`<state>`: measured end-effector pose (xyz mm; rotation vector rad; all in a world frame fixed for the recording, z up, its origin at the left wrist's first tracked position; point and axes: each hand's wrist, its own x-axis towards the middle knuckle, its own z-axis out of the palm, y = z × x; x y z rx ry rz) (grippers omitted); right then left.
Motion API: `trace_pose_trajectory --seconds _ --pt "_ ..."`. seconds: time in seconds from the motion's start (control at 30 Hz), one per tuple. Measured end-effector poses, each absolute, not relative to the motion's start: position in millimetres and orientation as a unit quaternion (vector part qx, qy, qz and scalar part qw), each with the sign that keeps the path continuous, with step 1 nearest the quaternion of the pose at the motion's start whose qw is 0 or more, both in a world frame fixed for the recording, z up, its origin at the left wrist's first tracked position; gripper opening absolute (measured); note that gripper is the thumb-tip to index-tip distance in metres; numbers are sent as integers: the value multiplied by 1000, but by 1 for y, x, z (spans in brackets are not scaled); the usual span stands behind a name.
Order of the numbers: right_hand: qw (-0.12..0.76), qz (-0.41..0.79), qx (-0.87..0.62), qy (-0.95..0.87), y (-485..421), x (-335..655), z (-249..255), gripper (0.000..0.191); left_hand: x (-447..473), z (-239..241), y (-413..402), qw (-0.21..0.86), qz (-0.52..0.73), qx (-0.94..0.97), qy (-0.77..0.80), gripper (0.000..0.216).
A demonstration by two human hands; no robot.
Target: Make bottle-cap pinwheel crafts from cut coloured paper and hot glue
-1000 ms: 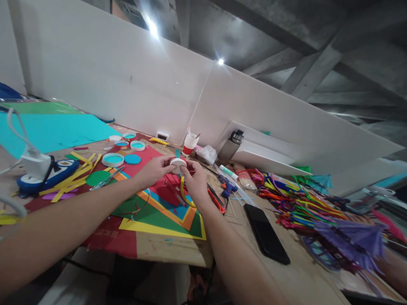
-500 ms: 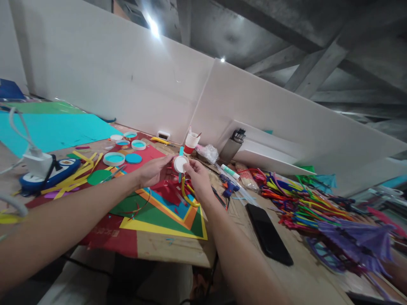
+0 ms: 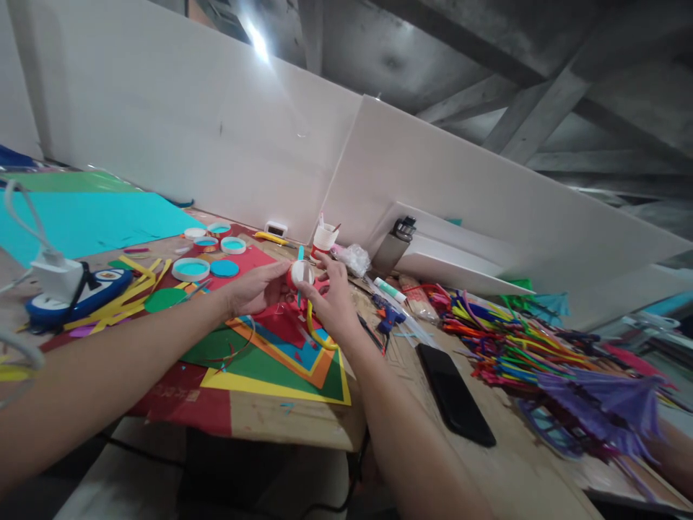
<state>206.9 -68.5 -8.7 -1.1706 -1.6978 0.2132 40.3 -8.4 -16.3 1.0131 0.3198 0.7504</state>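
I hold a small round white-faced piece (image 3: 302,273) in front of me, with red showing along its side and its pale face tilted toward me. My left hand (image 3: 260,290) pinches it from 9 o'clock, thumb at its near edge and fingers curled behind. My right hand (image 3: 331,297) comes in from about 4 o'clock; its thumb is at the lower edge of the face and its forefinger is lifted apart from the thumb, but I cannot tell whether the fingers grip. A turquoise strip (image 3: 301,253) stands up at the piece's 12 o'clock.

Just below, toward 5 o'clock, a yellow loop (image 3: 310,325) curves near my right hand. At 6 o'clock lie layered paper sheets, with a green sheet (image 3: 211,349) and a yellow sheet (image 3: 276,392) among them. Around 9 o'clock I see a white ring with a blue inside (image 3: 191,270) and a blue disc (image 3: 224,269). A paper cup (image 3: 325,237) stands between 1 and 2 o'clock; a black phone (image 3: 455,393) lies at about 4.
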Motion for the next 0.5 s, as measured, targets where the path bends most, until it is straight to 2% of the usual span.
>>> trace_pose_trajectory --seconds 0.23,0.5 --pt "451 16 -469 -759 -70 206 -9 38 43 -23 -9 808 310 478 151 31" --pt "466 -1 -466 -753 -70 206 -11 41 44 -22 -10 819 307 459 160 30"
